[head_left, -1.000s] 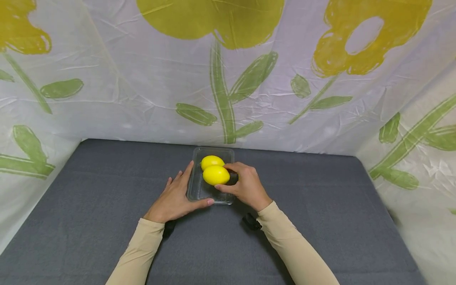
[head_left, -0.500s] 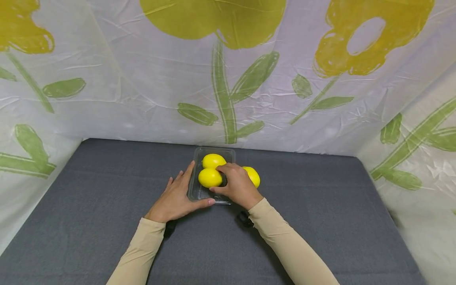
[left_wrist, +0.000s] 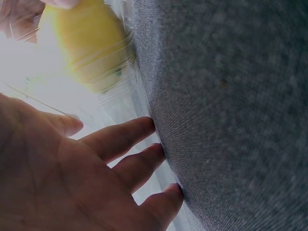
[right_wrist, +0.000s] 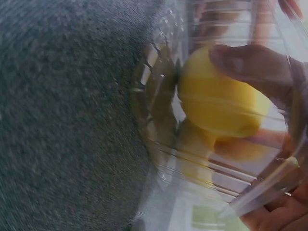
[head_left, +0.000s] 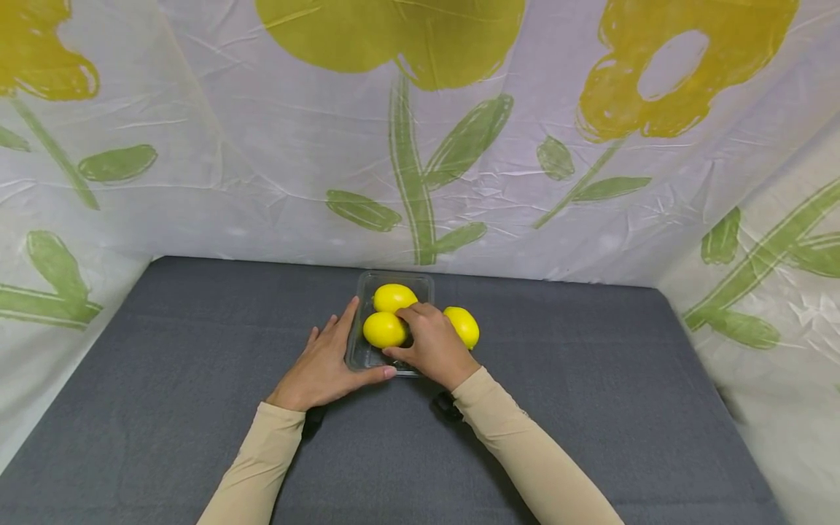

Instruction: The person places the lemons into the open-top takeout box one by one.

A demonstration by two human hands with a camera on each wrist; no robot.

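A clear plastic container point(head_left: 367, 359) stands lengthwise on the dark cloth. Inside it, my right hand point(head_left: 434, 344) grips a yellow lemon point(head_left: 383, 330) between thumb and fingers. Through the ribbed wall in the right wrist view, the thumb lies on one side of this lemon point(right_wrist: 207, 101) and fingers show on the other. Just behind it, a second lemon point(head_left: 394, 297) lies in the container's far half. My left hand point(head_left: 321, 370) rests along the container's left side with fingers spread and fairly straight, its thumb at the near rim. The left wrist view shows its fingertips point(left_wrist: 144, 126) down at the cloth.
To the right of the container, a third lemon point(head_left: 463, 327) sits beside my right hand, partly hidden by it. Dark grey cloth point(head_left: 577, 364) covers the table. A white curtain point(head_left: 262, 146) printed with yellow flowers hangs along the far edge.
The right hand has moved left and slightly nearer with its lemon, lower into the container. The lemon on the right has come into view from behind that hand. The left hand stays put.
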